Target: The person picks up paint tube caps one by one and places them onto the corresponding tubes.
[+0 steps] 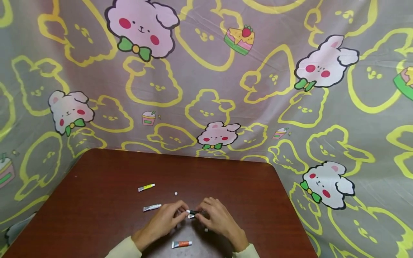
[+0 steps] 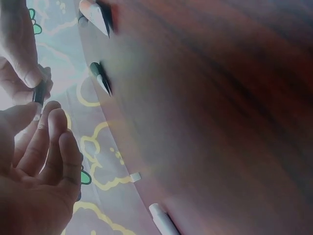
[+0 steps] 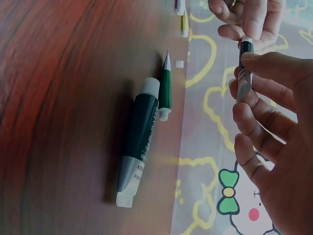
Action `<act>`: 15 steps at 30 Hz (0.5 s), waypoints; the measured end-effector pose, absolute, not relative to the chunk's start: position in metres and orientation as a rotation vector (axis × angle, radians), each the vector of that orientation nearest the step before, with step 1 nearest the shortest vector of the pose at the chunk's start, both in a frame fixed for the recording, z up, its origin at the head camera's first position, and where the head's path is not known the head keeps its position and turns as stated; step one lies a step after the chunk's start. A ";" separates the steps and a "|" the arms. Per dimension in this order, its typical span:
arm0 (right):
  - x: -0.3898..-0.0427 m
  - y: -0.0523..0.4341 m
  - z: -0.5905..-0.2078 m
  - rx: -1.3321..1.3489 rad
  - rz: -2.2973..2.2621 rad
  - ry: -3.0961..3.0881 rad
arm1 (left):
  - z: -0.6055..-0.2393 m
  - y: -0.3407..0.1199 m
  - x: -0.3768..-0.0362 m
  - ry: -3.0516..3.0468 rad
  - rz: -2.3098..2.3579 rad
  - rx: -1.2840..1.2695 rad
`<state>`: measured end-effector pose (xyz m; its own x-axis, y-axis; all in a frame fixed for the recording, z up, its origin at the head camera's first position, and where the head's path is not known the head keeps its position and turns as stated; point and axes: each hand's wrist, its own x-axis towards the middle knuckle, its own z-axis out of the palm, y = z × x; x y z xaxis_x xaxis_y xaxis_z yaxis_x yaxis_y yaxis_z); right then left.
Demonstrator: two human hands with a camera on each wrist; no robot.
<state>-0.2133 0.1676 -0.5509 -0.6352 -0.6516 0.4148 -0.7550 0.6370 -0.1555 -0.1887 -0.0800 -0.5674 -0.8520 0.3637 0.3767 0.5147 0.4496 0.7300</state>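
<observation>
A small dark paint tube point(image 3: 246, 68) is held between both hands above the table. My right hand point(image 1: 219, 216) pinches its body between thumb and fingers. At the other end, my left hand point(image 1: 167, 218) pinches the tube's white cap point(image 3: 248, 38). Beneath the hands, the right wrist view shows a capped dark green tube point(image 3: 138, 129) lying beside a green tube point(image 3: 165, 93) whose threaded neck is bare. One loose white cap point(image 1: 206, 230) lies by my right hand, mostly in its shadow. Another loose cap point(image 1: 175, 194) rests beyond my left hand.
Left of the hands lie a yellow tube point(image 1: 146, 187) and a white tube point(image 1: 152, 208). An orange tube point(image 1: 182, 244) lies nearer the front. The brown table point(image 1: 106, 179) is bordered by a hanging patterned cloth point(image 1: 206, 79) behind and at the sides.
</observation>
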 end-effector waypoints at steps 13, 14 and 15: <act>-0.212 0.169 -0.550 1.124 0.448 -2.542 | -0.564 -0.077 -0.188 -2.475 -1.351 -0.840; -0.212 0.169 -0.550 1.124 0.450 -2.541 | -0.564 -0.076 -0.188 -2.475 -1.344 -0.837; -0.212 0.169 -0.550 1.124 0.451 -2.539 | -0.565 -0.076 -0.188 -2.475 -1.332 -0.836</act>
<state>-0.2124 0.1691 -0.5499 -0.6359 -0.6504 0.4155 -0.7536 0.6393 -0.1527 -0.1883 -0.0761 -0.5649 -0.8175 0.3818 0.4311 0.5702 0.4309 0.6995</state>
